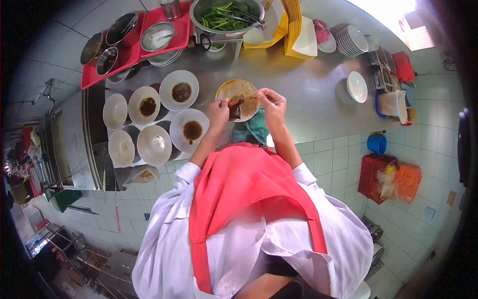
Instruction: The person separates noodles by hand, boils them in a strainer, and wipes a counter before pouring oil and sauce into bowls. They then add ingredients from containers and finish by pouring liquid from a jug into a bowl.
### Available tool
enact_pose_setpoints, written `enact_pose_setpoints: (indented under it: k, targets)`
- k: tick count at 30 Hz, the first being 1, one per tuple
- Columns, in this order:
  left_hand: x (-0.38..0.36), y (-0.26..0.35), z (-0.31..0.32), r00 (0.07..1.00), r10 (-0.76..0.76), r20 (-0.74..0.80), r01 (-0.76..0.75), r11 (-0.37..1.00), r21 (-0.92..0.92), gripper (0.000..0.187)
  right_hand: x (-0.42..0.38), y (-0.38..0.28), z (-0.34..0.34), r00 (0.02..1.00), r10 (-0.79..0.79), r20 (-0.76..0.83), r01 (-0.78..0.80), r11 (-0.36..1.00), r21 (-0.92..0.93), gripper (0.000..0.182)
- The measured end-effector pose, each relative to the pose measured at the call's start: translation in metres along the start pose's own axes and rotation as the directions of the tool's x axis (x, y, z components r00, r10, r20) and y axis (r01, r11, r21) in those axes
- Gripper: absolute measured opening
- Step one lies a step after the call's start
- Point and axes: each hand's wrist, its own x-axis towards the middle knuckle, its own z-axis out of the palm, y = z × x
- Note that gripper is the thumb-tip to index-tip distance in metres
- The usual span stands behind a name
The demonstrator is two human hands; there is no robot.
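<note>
Over a round bowl smeared with brown sauce (pixel 239 88), my two hands are close together. My left hand (pixel 218 113) is closed on a small dark ladle (pixel 234 110) at the bowl's left side. My right hand (pixel 273 103) pinches something thin at the bowl's right edge, too small to name. To the left stand several white bowls; the top one (pixel 194 89) and two others hold dark brown sauce, while the lower middle bowl (pixel 154 145) shows none. A green cloth (pixel 251 130) lies at the table edge below the bowl.
Red trays (pixel 178 22) with metal bowls stand at the back left, beside a large bowl of greens (pixel 226 16). Yellow-edged containers (pixel 301 37) and stacked plates (pixel 351 41) are at the back. A white bowl (pixel 357 86) sits at the right.
</note>
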Motion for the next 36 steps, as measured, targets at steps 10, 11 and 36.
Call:
enact_pose_setpoints:
  k: [10,11,36]
  targets:
    - [-0.013,0.023,0.005,0.974,-0.213,0.076,0.225,0.882,-0.414,0.024,-0.017,0.018,0.002,0.975,0.223,-0.02,-0.22,0.94,-0.262,0.013]
    - [-0.014,0.021,0.007,0.978,-0.185,0.094,0.208,0.873,-0.442,0.023,-0.018,0.021,0.003,0.956,0.292,-0.004,-0.282,0.921,-0.267,0.014]
    - [-0.018,0.021,0.018,0.792,-0.337,0.508,0.46,0.878,-0.135,0.034,-0.017,0.018,0.012,0.947,-0.083,0.311,0.319,0.375,-0.87,0.012]
